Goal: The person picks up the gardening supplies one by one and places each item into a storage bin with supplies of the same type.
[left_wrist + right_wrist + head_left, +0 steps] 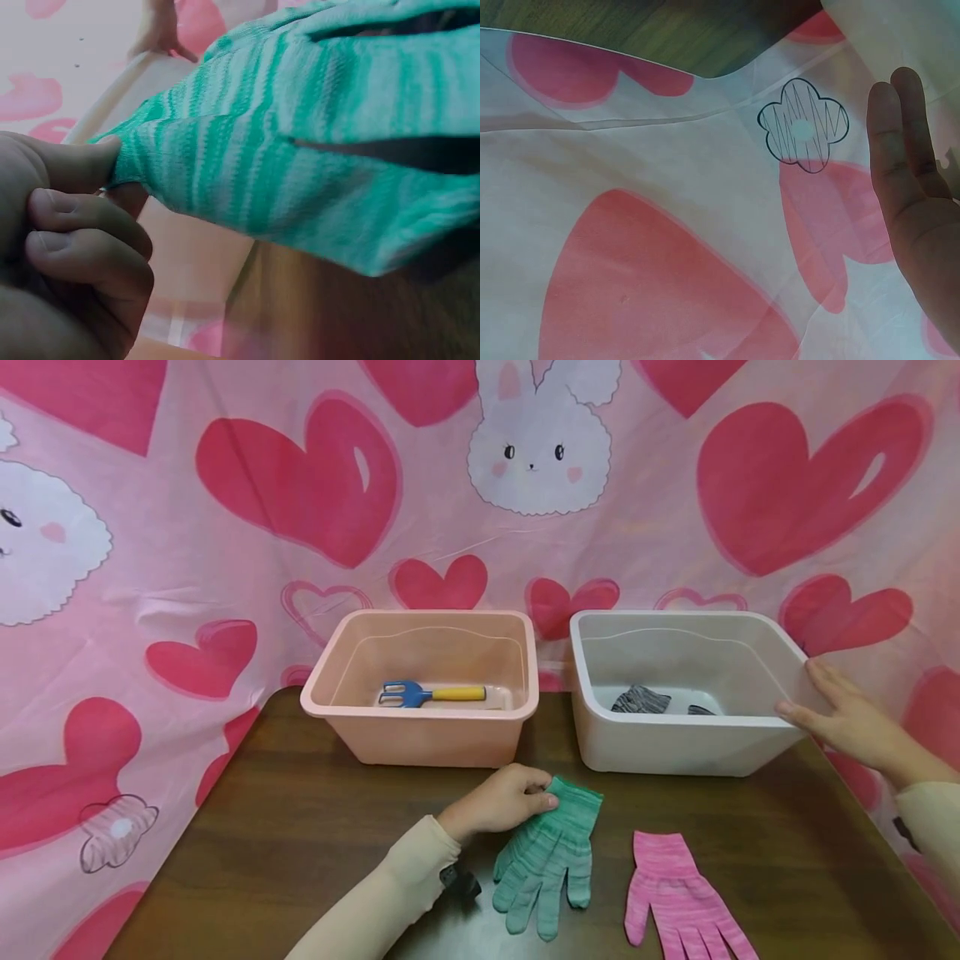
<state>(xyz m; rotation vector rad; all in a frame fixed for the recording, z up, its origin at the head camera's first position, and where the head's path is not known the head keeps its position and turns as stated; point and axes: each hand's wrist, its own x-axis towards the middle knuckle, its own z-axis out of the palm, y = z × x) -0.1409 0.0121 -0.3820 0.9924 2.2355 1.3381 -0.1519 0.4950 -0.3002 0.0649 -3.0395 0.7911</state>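
Note:
My left hand [501, 800] pinches a green striped knit glove [551, 852] by its cuff, between thumb and fingers. The glove's fingers point toward me, and the left wrist view shows its ribbed knit [247, 142] up close. My right hand [851, 714] touches the right side of a white bin [667, 743], its fingers straight along the wall in the right wrist view. Two dark grey knit pieces lie inside that bin, the larger a grey bundle [641, 700]. Nearer to me, a pink knit glove [678, 893] lies flat on the wooden table [262, 835].
Left of the white bin stands a peach bin [427, 739] holding a small blue garden fork with a yellow handle [457, 693]. A pink cloth [435, 468] with hearts and rabbits hangs behind the table and around its sides.

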